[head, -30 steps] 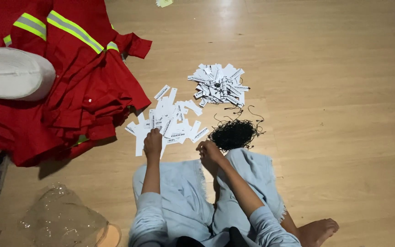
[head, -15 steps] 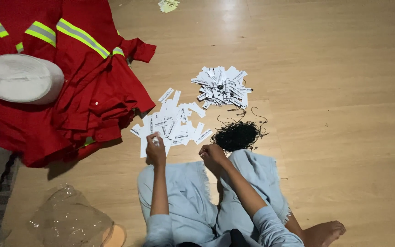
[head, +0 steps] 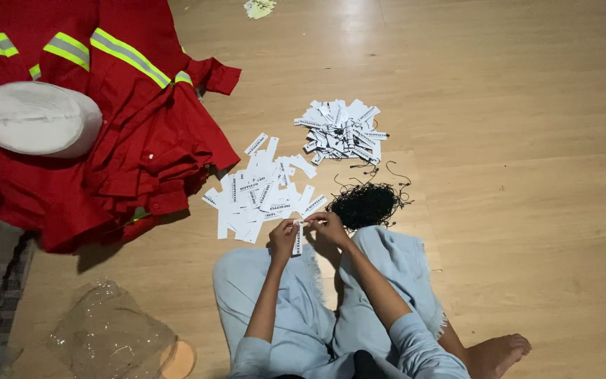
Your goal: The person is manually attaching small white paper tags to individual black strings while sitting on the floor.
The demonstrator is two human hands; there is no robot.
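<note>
Sitting on the wooden floor (head: 527, 210), legs folded. Left hand (head: 283, 237) and right hand (head: 328, 227) meet over my knees, both pinched on one white paper tag (head: 297, 241); it hangs down from the fingertips. Judged light, thin, bendable, easily creased; best held by its top end, at the edges. Loose tag pile (head: 261, 193) just beyond my hands; a second tag heap (head: 343, 131) farther right. Black string tangle (head: 365, 205) near the right hand, likely snaggy. Far left: red garments (head: 142, 140) with a white hat (head: 36, 118) on top. Clear plastic bag (head: 103, 337) near left. Dim light, floor smooth.
</note>
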